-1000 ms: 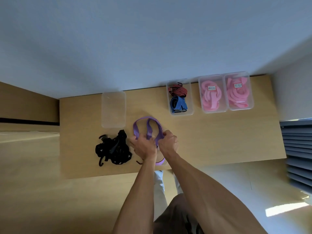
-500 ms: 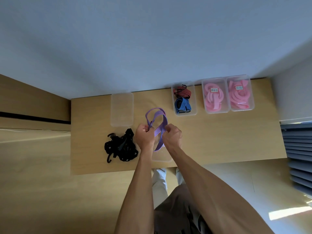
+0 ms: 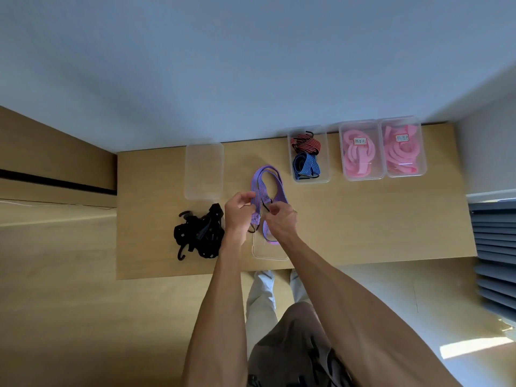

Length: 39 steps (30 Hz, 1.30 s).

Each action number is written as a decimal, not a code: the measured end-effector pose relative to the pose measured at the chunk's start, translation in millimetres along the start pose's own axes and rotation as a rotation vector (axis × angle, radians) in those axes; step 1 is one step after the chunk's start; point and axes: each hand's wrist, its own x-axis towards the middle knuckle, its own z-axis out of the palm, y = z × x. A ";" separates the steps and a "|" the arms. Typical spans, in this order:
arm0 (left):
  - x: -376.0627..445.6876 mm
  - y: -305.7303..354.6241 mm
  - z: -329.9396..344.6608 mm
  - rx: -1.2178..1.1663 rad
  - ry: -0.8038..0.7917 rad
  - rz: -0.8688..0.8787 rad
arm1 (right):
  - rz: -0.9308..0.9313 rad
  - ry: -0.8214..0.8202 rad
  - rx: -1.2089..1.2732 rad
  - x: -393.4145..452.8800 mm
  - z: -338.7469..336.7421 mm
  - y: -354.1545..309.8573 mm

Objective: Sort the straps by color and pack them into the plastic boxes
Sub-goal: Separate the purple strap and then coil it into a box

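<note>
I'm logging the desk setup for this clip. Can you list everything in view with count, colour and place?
purple strap: 1, purple striped, looped above the table centre, in both hands' grip
black straps: 1 tangled pile, black, table's left front
clear boxes without straps: 2, one at back left, one at the front edge under the hands
striped-strap box: 1, clear, holds a red and a blue strap, back centre
pink-strap boxes: 2, clear, labelled, back right
table: 1, light wood
left hand: pinches the purple strap
right hand: pinches the purple strap
</note>
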 end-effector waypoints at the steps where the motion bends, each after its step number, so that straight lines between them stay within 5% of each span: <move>1: 0.8 2.9 -0.8 -0.033 -0.003 -0.009 | 0.003 0.007 0.021 -0.4 -0.6 2.9; 7: -4.4 39.0 1.8 -0.199 -0.041 0.010 | -0.019 -0.295 0.086 -15.8 -16.3 -7.7; 11: -11.2 64.3 13.3 -0.223 0.001 -0.002 | -0.004 -0.217 0.160 -27.4 -39.6 -26.2; 16: -36.9 93.3 22.3 0.424 0.187 0.139 | -0.061 -0.157 -0.090 -43.3 -77.3 -72.7; 20: -60.1 138.8 23.6 0.386 -0.086 0.406 | -0.273 -0.256 -0.188 -57.6 -128.7 -129.5; 23: -81.4 182.2 22.5 0.246 -0.286 0.458 | -0.444 -0.137 -0.209 -74.7 -168.3 -173.6; 28: -112.8 238.1 21.0 0.214 -0.371 0.656 | -0.597 -0.024 0.012 -99.5 -216.2 -215.3; 31: -128.7 265.1 28.8 0.017 -0.292 0.609 | -0.633 -0.039 0.226 -105.7 -229.7 -222.7; 35: -140.8 285.3 40.5 -0.167 -0.155 0.652 | -0.569 -0.299 0.227 -109.4 -237.3 -218.4; 39: -138.5 282.0 46.7 -0.018 0.097 0.771 | -0.613 -0.203 0.227 -111.9 -238.3 -216.6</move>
